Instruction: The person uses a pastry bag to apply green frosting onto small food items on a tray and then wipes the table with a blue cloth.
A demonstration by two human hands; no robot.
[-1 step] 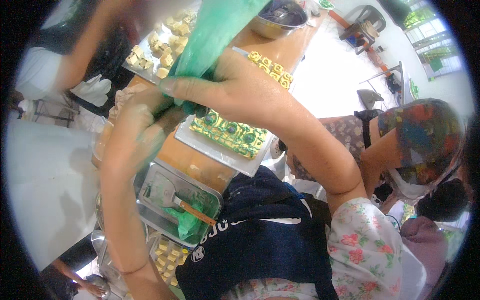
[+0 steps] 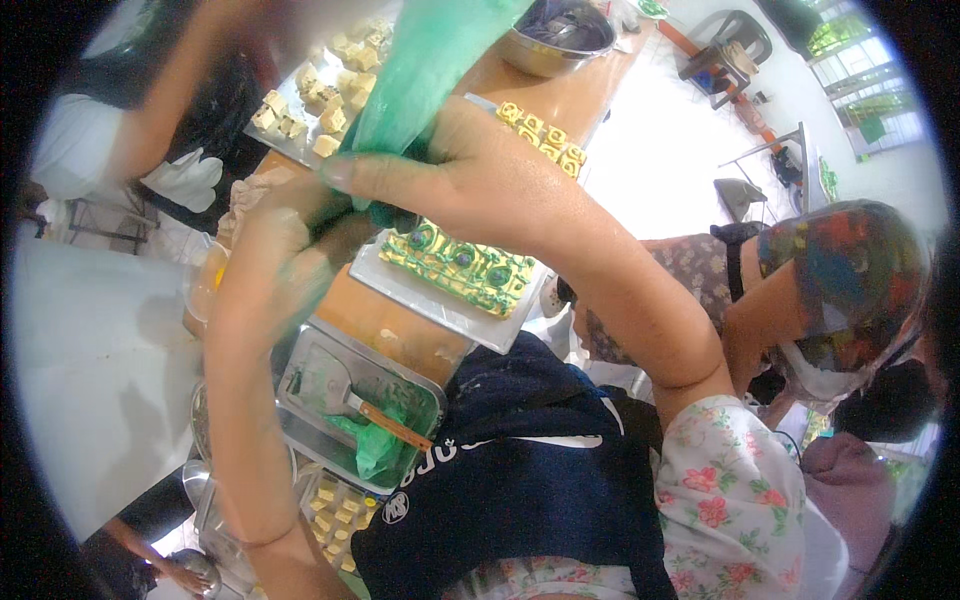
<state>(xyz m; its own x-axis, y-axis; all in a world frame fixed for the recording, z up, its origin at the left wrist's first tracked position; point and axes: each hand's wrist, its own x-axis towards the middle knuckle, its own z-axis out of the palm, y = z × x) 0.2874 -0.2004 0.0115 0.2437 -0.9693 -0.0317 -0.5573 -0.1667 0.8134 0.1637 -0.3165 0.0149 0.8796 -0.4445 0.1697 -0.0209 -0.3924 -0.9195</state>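
A green-filled piping bag [image 2: 430, 75] slants up in front of me, its full end leaving the top of the picture. My right hand [image 2: 455, 175] wraps round its lower part, thumb across the front. My left hand [image 2: 285, 250], blurred, has its fingers closed at the twisted lower end beside the right thumb. The bag's tip is hidden behind my hands. Just below and beyond them, a yellow cake [image 2: 455, 270] with green piped lines and dark-centred rosettes rests on a white board [image 2: 490, 325].
Nearer me, a metal tray [image 2: 290, 405] holds a wooden-handled spatula [image 2: 395, 425] and a crumpled green bag [image 2: 375, 455]. Small cakes [image 2: 340, 520] stand at lower left, more cake pieces [image 2: 335, 115] farther off. A steel bowl [image 2: 545, 60] sits at the far end. Other people stand on both sides.
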